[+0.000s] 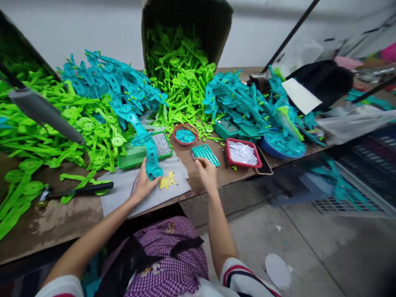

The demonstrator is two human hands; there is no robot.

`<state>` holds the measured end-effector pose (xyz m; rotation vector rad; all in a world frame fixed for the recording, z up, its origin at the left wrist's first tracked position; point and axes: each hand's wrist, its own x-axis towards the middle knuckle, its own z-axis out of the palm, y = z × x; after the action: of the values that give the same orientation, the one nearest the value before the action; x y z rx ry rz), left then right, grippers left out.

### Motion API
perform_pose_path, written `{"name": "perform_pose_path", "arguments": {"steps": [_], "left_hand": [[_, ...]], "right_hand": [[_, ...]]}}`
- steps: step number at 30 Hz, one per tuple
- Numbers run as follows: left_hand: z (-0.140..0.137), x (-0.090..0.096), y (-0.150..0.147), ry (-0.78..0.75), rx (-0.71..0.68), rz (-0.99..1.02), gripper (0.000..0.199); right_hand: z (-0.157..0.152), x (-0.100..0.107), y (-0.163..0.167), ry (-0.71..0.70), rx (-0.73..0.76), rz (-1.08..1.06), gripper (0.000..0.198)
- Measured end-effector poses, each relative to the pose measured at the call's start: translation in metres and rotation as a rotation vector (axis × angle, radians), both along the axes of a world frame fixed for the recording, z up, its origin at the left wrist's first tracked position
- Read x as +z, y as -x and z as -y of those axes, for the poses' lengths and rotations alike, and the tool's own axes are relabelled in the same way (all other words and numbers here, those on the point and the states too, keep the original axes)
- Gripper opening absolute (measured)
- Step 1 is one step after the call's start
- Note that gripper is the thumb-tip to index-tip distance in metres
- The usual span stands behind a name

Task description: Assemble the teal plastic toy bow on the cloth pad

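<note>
My left hand (144,182) is closed around the lower end of a long blue plastic part (151,153), which tilts up and away over a grey cloth (123,198) with a yellow cartoon figure. Behind the part sits a green basket (127,166) with small shiny metal pieces. My right hand (206,173) is pinched at the near left corner of a small teal tray (208,154) with rows of small pieces in it. Whatever its fingertips hold, if anything, is too small to make out.
A hammer (89,189) lies at the left. Heaps of green parts (182,78) and blue parts (108,82) cover the back of the table. A red basket with blue pieces (185,135), a red tray of white pieces (243,153) and a blue bowl (278,154) stand to the right.
</note>
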<state>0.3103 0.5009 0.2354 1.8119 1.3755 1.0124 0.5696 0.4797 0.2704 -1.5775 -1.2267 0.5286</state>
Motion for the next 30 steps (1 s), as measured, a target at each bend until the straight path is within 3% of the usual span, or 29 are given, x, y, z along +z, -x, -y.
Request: {"name": "perform_pose_path", "arguments": {"steps": [3,7,11,20,30], "left_hand": [[0.001,-0.001,-0.002,0.006,0.01,-0.006,0.096],[0.001,0.001,-0.004,0.034,0.033,-0.017,0.098],[0.0,0.006,-0.004,0.046,0.048,-0.018,0.102],[0.001,0.019,-0.008,0.106,0.057,-0.088,0.118],[-0.001,0.008,-0.004,0.131,0.08,-0.093,0.117]], "right_hand": [[-0.015,0.005,-0.045,0.127,-0.156,0.348,0.032],[-0.05,0.016,-0.066,0.379,-0.213,0.672,0.035],[-0.063,0.015,-0.068,0.429,-0.163,0.734,0.029],[-0.058,0.021,-0.07,0.425,-0.036,0.831,0.024],[-0.073,0.025,-0.079,0.437,-0.012,0.833,0.024]]}}
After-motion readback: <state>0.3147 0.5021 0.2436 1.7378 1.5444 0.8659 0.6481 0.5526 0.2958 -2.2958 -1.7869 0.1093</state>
